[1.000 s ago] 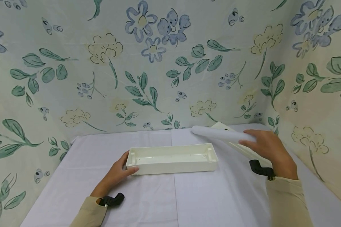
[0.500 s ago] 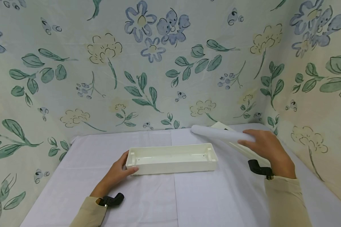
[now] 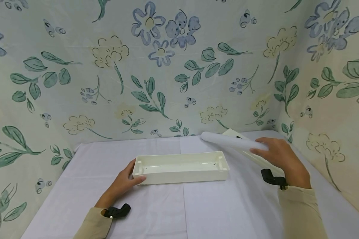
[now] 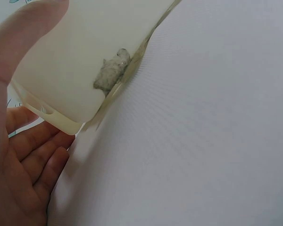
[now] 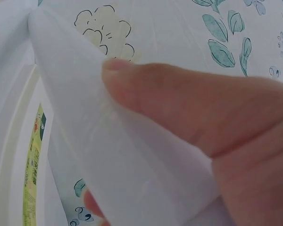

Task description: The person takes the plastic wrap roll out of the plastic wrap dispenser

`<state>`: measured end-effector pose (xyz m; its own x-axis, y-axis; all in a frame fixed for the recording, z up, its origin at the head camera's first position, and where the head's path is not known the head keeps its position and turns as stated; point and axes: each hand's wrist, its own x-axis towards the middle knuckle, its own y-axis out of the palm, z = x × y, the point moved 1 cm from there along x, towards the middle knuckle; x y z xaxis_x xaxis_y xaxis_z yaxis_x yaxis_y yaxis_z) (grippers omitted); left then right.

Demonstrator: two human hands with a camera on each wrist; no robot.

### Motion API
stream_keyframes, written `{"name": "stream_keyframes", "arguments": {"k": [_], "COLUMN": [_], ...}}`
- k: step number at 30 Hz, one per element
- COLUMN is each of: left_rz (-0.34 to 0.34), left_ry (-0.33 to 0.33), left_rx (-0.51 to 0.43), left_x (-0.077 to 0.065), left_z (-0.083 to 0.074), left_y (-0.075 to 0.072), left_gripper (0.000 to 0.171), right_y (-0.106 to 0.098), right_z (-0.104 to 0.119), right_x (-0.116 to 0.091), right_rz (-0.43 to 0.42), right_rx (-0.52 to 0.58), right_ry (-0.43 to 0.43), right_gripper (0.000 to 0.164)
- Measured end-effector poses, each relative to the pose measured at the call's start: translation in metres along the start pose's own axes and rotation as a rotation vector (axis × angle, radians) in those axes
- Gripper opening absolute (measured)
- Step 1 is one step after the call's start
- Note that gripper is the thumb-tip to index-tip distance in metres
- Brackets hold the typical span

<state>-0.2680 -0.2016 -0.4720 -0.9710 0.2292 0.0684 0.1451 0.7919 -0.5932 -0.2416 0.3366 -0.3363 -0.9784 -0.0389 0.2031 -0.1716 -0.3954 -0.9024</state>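
Note:
A long, shallow cream plastic box (image 3: pixel 182 177) sits with its open top up in the middle of the table. My left hand (image 3: pixel 124 177) grips its left end, thumb on the front wall and fingers behind. The left wrist view shows a torn greyish patch (image 4: pixel 112 73) low on that wall. To the right, my right hand (image 3: pixel 279 152) holds one end of a smooth white roll (image 3: pixel 230 140), which points to the back left. Partly hidden beneath the roll lies a long cream plastic piece (image 3: pixel 261 160) with a yellow-green printed label (image 5: pixel 34 165).
A white cloth (image 3: pixel 155 212) with a crease down its middle covers the table. Floral fabric (image 3: pixel 167 79) hangs as a wall behind and along the right side. The cream piece lies close to the right rear corner.

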Motion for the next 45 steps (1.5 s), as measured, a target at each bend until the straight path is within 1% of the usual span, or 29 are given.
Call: {"name": "stream_keyframes", "arguments": {"k": [5,10,14,20,25,31,37,41,45], "left_rz": [0.001,0.003,0.000,-0.001,-0.005,-0.001,-0.003,-0.002,-0.004], "left_ry": [0.002,-0.003,-0.004,-0.004,0.009,0.020,0.009,0.005,0.007], "left_rx": [-0.003,-0.012,-0.001,0.010,0.007,0.002,0.007,0.008,0.004], "left_x": [0.000,0.000,0.000,0.001,0.001,-0.001,0.000,0.000,0.000], "left_z": [-0.001,-0.002,-0.001,0.002,0.002,0.001,0.001,-0.001,-0.002], "left_y": [0.000,0.000,0.000,0.002,0.001,0.001,0.002,0.002,0.001], "left_gripper": [0.091,0.092,0.092,0.091,0.091,0.090,0.091,0.092,0.092], "right_y": [-0.002,-0.002,-0.003,-0.005,-0.004,0.000,0.003,0.006,0.009], "right_z": [-0.001,-0.003,-0.003,-0.001,-0.003,-0.007,-0.010,-0.013,-0.013], "right_x": [-0.001,-0.001,-0.002,-0.003,-0.003,-0.004,-0.005,-0.006,-0.007], "right_rz": [0.030,0.050,0.076,0.070,0.062,0.072,0.084,0.089,0.074], "right_rx": [0.010,0.015,0.025,0.030,0.034,0.031,0.025,0.025,0.024], "right_ry": [0.022,0.031,0.039,0.043,0.075,0.104,0.109,0.098,0.089], "right_gripper": [0.072,0.076,0.078,0.074,0.071,0.071,0.075,0.074,0.072]}}
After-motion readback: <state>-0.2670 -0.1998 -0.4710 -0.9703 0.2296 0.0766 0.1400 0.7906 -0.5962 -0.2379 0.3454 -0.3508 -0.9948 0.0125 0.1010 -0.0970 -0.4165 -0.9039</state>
